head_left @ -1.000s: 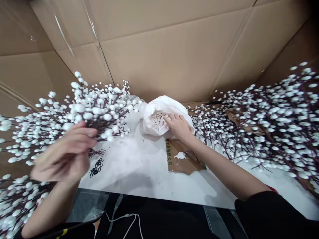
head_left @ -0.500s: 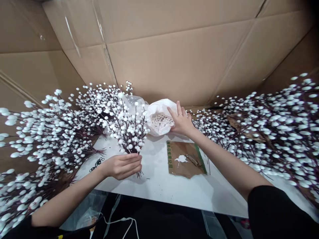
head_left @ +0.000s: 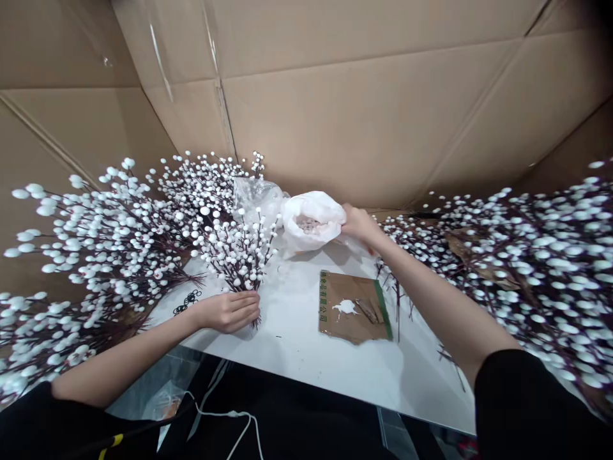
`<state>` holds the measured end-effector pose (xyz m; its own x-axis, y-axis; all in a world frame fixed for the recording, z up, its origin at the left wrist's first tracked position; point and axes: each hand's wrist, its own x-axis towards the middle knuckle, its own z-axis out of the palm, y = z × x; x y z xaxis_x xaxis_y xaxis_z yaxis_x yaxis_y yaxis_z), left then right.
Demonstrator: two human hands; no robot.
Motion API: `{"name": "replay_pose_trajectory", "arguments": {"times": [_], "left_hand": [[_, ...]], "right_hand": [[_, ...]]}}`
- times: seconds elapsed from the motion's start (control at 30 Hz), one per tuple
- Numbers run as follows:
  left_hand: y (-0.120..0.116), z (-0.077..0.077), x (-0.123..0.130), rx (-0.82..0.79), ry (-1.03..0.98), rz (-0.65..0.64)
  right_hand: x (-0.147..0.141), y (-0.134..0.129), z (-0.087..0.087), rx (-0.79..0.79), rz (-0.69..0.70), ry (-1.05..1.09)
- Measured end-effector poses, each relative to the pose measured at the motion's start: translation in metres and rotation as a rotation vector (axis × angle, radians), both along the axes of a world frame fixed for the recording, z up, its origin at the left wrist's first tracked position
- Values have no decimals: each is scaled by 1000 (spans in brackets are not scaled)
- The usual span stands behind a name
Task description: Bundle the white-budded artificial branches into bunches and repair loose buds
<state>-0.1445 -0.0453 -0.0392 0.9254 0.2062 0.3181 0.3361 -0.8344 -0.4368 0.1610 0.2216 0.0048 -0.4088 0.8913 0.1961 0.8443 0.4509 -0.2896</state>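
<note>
My left hand is wrapped round the lower stems of a bunch of white-berry twigs, held upright over the left part of the white table. Farther back, my right hand grips the right edge of a white plastic bag. The bag's mouth faces me, and small pale beads show inside. Nearer me lies a brown cardboard piece with a white blob and a scrap on it.
Black rings lie at the table's left. More berry twigs fill the left and right sides. A clear plastic bag sits behind the held bunch. Cardboard walls stand at the back.
My right hand has gone from spread fingers beside the white bag to gripping its edge, and the bag's mouth is narrower. The bunch in my left hand has moved slightly left and tilts less toward the camera.
</note>
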Motion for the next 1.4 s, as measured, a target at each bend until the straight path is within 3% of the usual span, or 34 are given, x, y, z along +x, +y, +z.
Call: {"name": "replay_pose_trajectory", "arguments": {"times": [0.27, 0.4, 0.67, 0.87, 1.0, 1.2, 1.4], "left_hand": [[3, 1, -12, -4, 9, 39], [5, 1, -13, -19, 14, 32], [6, -13, -18, -26, -50, 65], [7, -12, -29, -125, 53, 73], [6, -4, -33, -148, 142, 72], [3, -3, -32, -152, 164, 96], [2, -7, -33, -175, 151, 124]], "right_hand": [[18, -12, 22, 270, -264, 229], [5, -8, 15, 297, -397, 257], [-15, -11, -39, 147, -158, 3], [11, -50, -26, 114, 10, 8], [39, -100, -28, 4, 164, 321], [69, -157, -71, -56, 24, 431], [70, -162, -93, -50, -73, 485]]}}
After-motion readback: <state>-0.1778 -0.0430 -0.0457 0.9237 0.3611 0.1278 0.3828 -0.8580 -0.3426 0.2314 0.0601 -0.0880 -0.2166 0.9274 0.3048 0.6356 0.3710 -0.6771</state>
